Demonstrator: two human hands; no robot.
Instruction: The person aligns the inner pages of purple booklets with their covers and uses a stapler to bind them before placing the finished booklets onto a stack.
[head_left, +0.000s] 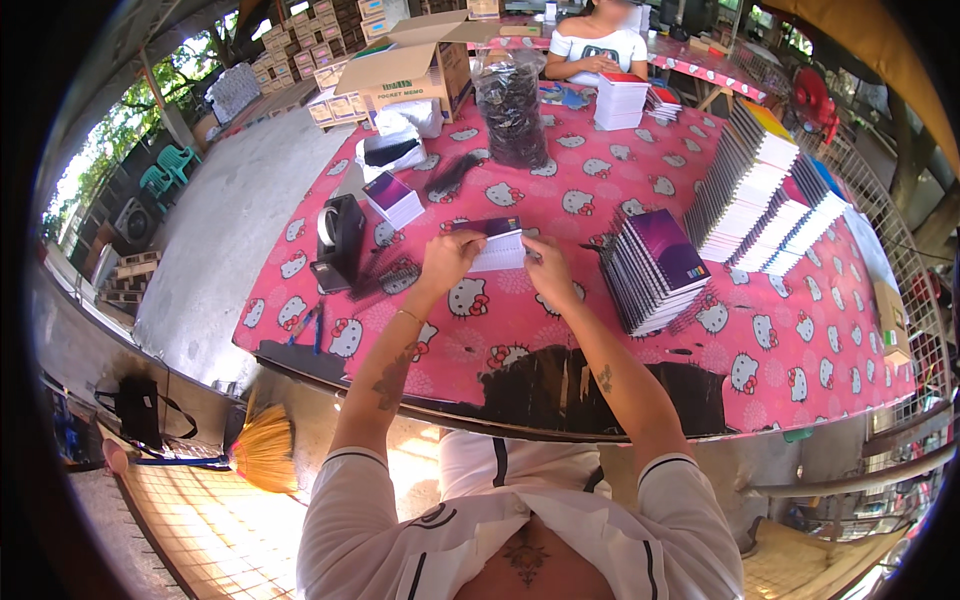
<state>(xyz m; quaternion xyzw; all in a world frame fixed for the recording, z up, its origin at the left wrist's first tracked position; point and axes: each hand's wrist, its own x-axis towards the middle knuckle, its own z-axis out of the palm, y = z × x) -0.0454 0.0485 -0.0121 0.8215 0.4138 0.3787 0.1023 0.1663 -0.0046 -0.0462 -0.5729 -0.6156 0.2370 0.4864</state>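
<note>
A small notebook (497, 256) with a dark purple cover strip and white pages lies on the pink table in front of me. My left hand (450, 257) pinches its left edge, fingers closed. At the notebook's right end, my right hand (550, 272) is closed, fingertips together near the page edge; a small dark thing shows there, too small to name. A stack of purple spiral notebooks (652, 270) stands to the right of my right hand. Left of my left hand are a black tape dispenser (341, 240), loose black binding coils (385, 278) and a short stack of purple-topped pads (394, 200).
Tall spiral notebook stacks (745, 185) stand at the right. Behind are a clear bag of black coils (511, 110), an open carton (418, 75) and white pads (621, 102). A person (598, 48) sits across the table. Blue-handled pliers (318, 328) lie near the left edge.
</note>
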